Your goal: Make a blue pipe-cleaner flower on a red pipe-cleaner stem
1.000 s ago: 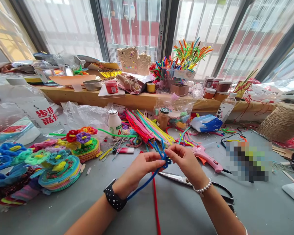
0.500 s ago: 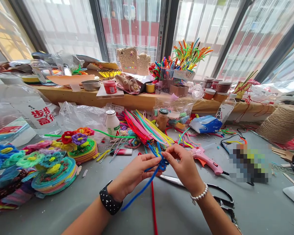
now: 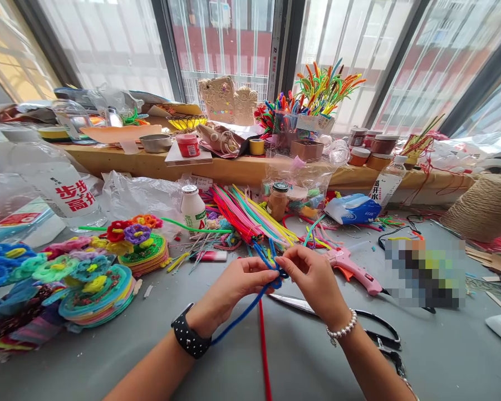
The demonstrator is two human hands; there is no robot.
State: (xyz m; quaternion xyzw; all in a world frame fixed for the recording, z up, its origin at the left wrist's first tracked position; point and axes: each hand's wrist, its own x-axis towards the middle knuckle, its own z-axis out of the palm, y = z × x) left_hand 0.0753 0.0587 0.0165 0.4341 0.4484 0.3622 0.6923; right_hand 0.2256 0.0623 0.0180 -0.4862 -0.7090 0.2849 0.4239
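Between my two hands is a blue pipe cleaner point(image 3: 239, 318), bent into small loops near my fingertips, with a long tail trailing down to the left. My left hand point(image 3: 232, 287) pinches the looped part from the left side. From the right, my right hand point(image 3: 311, 275) grips the same loops between thumb and fingers. The fingers hide part of the looped shape. Below them a red pipe cleaner point(image 3: 264, 345) runs toward the table's front edge. Just beyond the hands lies a bundle of coloured pipe cleaners point(image 3: 250, 214).
Scissors point(image 3: 378, 328) lie right of my right hand, and a pink glue gun point(image 3: 354, 273) is behind them. At left are fuzzy flowers point(image 3: 58, 267) and a large bottle point(image 3: 62, 184). A white bottle point(image 3: 192, 209), a brown jar point(image 3: 278, 201) and a twine spool point(image 3: 478, 209) stand farther back.
Both hands stay pinched on the blue pipe cleaner with only a slight shift. Its long tail now hangs closer to my left wrist. The whole view has moved slightly.
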